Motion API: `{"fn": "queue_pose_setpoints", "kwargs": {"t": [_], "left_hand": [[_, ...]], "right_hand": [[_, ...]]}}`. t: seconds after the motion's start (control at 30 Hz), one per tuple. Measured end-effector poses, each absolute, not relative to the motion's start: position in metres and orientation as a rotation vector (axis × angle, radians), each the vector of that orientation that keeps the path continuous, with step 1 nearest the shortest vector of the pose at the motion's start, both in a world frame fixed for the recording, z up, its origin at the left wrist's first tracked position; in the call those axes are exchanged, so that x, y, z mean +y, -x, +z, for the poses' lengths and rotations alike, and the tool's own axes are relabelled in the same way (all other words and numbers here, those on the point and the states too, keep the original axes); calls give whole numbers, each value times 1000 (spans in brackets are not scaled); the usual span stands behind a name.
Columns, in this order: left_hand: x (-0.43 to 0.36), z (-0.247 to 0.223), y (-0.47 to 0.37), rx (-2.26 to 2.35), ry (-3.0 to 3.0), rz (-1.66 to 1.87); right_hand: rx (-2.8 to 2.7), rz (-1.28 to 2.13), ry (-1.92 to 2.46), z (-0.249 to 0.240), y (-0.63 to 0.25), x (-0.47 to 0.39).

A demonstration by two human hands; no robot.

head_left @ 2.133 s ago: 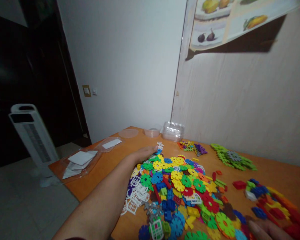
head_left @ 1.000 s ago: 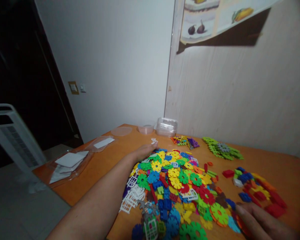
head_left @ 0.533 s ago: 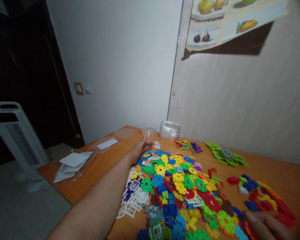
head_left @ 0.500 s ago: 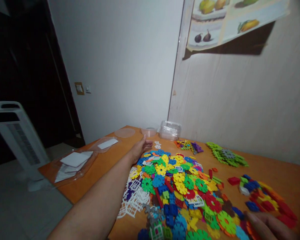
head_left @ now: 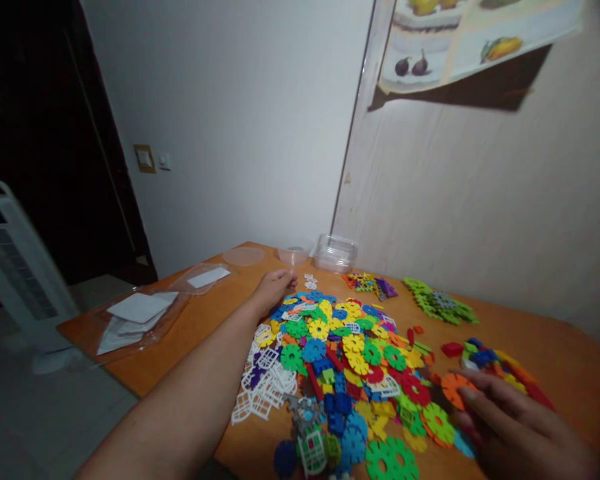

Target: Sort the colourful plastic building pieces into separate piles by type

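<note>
My right hand (head_left: 515, 413) pinches an orange notched plastic disc (head_left: 457, 390) between thumb and fingers, just above the right edge of a mixed pile (head_left: 350, 347) of colourful building pieces. Green and yellow notched discs (head_left: 439, 423) lie right beside it. At the far left of the pile, my left hand (head_left: 274, 290) has its fingers curled closed; anything inside them is hidden. Close past its fingertips lie a few small white pieces (head_left: 310, 281). My left forearm crosses over the table beside white window-frame pieces (head_left: 267, 390).
Clear plastic tubs (head_left: 336, 252) stand at the back by the wall. Sorted groups lie right of the pile: small gear-like pieces (head_left: 370, 283), a lime-green stack (head_left: 433, 300) and red and blue bricks (head_left: 485, 353). Bags with white paper (head_left: 140, 313) lie left.
My right hand has risen from the lower right and moved left and up with the orange disc. My left hand's fingers, stretched out before, have curled in. The view has shifted slightly.
</note>
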State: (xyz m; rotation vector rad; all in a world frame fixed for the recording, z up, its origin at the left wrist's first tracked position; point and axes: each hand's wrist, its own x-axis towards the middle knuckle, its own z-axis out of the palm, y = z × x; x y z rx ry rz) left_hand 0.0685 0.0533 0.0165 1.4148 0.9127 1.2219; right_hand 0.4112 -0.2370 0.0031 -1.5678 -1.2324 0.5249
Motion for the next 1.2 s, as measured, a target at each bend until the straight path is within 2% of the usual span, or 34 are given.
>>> {"fn": "queue_pose_setpoints", "kwargs": {"t": [0.13, 0.23, 0.53, 0.77, 1.2], "left_hand": [[57, 15, -66, 966, -1502, 1292], [61, 12, -61, 1071, -1510, 1358], [67, 9, -50, 1206, -1321, 1349], [75, 3, -46, 1163, -1310, 1355], [64, 10, -47, 1183, -1326, 1333]], "right_hand": [[-963, 891, 1458, 15, -394, -226], [-836, 1018, 1386, 18, -389, -220], [-990, 904, 1562, 9, -398, -251], [-1186, 678, 1815, 1, -432, -290], [-1324, 763, 1871, 7, -443, -294]]}}
